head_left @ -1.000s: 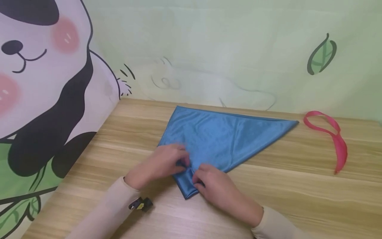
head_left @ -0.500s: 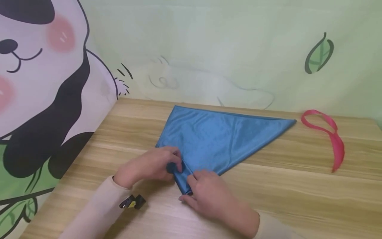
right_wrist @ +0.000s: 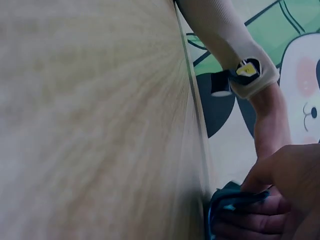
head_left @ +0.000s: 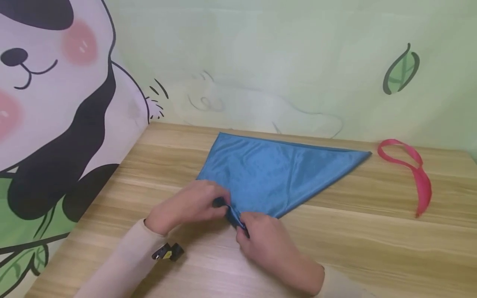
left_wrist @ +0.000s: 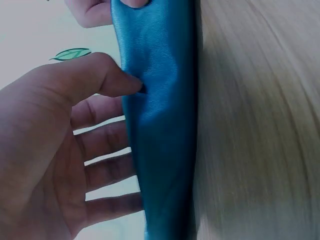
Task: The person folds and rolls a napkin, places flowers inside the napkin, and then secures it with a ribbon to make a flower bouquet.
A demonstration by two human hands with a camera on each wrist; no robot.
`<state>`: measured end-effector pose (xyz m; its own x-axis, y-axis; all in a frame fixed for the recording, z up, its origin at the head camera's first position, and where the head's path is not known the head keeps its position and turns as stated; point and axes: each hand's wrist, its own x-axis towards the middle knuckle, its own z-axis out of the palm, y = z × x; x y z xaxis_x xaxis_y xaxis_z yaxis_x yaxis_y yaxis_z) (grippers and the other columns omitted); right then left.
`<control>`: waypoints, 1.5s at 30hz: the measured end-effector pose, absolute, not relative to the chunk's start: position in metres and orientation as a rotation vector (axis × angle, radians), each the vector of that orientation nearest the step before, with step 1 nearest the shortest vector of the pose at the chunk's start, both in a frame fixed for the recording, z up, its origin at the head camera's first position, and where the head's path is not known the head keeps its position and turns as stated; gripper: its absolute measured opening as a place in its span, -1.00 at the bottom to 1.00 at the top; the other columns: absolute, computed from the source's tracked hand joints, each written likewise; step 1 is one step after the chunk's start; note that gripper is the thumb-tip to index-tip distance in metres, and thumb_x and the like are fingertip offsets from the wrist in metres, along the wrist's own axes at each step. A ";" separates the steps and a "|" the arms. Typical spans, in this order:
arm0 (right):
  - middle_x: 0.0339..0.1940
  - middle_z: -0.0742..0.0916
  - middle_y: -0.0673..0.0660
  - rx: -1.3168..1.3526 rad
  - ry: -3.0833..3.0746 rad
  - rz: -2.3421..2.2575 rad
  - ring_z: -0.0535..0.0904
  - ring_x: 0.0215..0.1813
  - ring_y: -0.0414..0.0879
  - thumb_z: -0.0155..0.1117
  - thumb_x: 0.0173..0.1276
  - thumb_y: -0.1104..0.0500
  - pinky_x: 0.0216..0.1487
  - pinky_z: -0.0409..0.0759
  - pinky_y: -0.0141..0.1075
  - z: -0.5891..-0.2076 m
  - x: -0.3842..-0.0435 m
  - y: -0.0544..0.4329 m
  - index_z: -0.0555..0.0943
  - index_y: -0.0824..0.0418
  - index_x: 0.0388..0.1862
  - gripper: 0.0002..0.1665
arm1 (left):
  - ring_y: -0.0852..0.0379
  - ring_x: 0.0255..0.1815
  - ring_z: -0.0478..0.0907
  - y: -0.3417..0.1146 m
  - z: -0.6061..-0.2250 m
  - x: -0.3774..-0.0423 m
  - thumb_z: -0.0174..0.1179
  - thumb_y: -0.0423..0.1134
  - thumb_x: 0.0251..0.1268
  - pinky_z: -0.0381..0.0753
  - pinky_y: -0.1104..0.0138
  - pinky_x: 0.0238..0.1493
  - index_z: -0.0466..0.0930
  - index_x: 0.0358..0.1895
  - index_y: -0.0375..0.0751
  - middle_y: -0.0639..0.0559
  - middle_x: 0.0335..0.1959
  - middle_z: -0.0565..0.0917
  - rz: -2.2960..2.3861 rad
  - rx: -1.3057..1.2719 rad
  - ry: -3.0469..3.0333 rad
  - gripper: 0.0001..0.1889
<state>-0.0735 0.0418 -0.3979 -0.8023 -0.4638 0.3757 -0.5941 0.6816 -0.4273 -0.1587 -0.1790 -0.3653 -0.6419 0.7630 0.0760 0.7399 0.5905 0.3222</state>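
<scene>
A shiny blue cloth (head_left: 261, 174) lies on the wooden table, folded to a point at the far right. My left hand (head_left: 191, 205) pinches its near left edge, which is lifted and rolled over. In the left wrist view the thumb of my left hand (left_wrist: 75, 110) presses on the raised blue fold (left_wrist: 160, 120), with the other fingers behind it. Close beside, my right hand (head_left: 273, 244) pinches the same edge at its near corner. The right wrist view shows the cloth's edge (right_wrist: 227, 202) between the thumb and fingers of my right hand (right_wrist: 290, 190).
Right of the cloth lies a pink ribbon (head_left: 421, 178) with a loop at its upper end. The wooden table (head_left: 354, 240) meets a green wall (head_left: 279, 49) at the back and a panda picture (head_left: 71, 103) at the left. A small black device (head_left: 168, 251) sits at my left sleeve.
The near corner of the cloth, earlier lying flat, is now folded up and over. My right hand has shifted its hold around that corner; my left hand still grips the left edge.
</scene>
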 end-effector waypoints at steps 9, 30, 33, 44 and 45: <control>-0.42 0.73 0.00 0.715 -2.673 1.350 0.68 -0.40 -0.20 0.39 0.33 0.38 -0.38 0.66 -0.37 -0.402 -0.075 0.048 0.58 0.30 0.04 -0.68 | 0.32 -0.56 0.38 -0.178 -0.365 -0.159 0.38 -0.20 0.35 0.40 0.38 -0.53 0.68 -0.21 -0.03 0.30 -0.55 0.50 0.507 1.307 2.786 -0.93; -0.01 0.79 0.32 0.467 -2.674 2.013 0.77 -0.08 0.01 0.37 0.42 0.30 -0.14 0.72 -0.26 -0.403 -0.075 0.058 0.47 0.31 0.11 -0.63 | -0.11 0.24 0.60 -0.184 -0.372 -0.167 0.36 -0.25 0.26 0.04 -0.38 0.52 0.78 -0.07 -0.09 0.06 -0.04 0.78 0.377 1.249 2.781 -0.80; -0.05 0.81 0.20 0.470 -2.742 1.927 0.75 -0.08 -0.06 0.37 0.47 0.18 -0.06 0.70 -0.18 -0.399 -0.076 0.058 0.55 0.23 0.06 -0.72 | -0.09 0.17 0.63 -0.185 -0.375 -0.168 0.32 -0.31 0.29 0.07 -0.41 0.50 0.79 -0.10 -0.11 0.09 -0.10 0.79 0.379 1.272 2.769 -0.84; -0.32 0.74 -0.07 0.805 -2.737 1.645 0.64 -0.24 -0.24 0.49 0.36 0.25 -0.16 0.68 -0.31 -0.399 -0.083 0.078 0.71 0.22 -0.13 -0.85 | -0.07 0.15 0.63 -0.175 -0.383 -0.166 0.32 -0.37 0.35 0.19 -0.35 0.49 0.78 -0.10 -0.10 0.06 -0.08 0.79 0.447 1.375 2.764 -0.85; -0.32 0.74 -0.07 0.809 -2.740 1.647 0.65 -0.24 -0.24 0.49 0.37 0.25 -0.16 0.68 -0.31 -0.399 -0.084 0.079 0.71 0.22 -0.13 -0.85 | -0.08 0.17 0.63 -0.175 -0.383 -0.165 0.33 -0.36 0.35 0.18 -0.35 0.49 0.78 -0.09 -0.09 0.05 -0.06 0.79 0.449 1.376 2.770 -0.85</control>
<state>-0.0840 0.0790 -0.3993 -0.8683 -0.4826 0.1145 -0.3275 0.3845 -0.8631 -0.1649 -0.1748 -0.3834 -0.6122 0.7826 0.1124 0.7780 0.5710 0.2619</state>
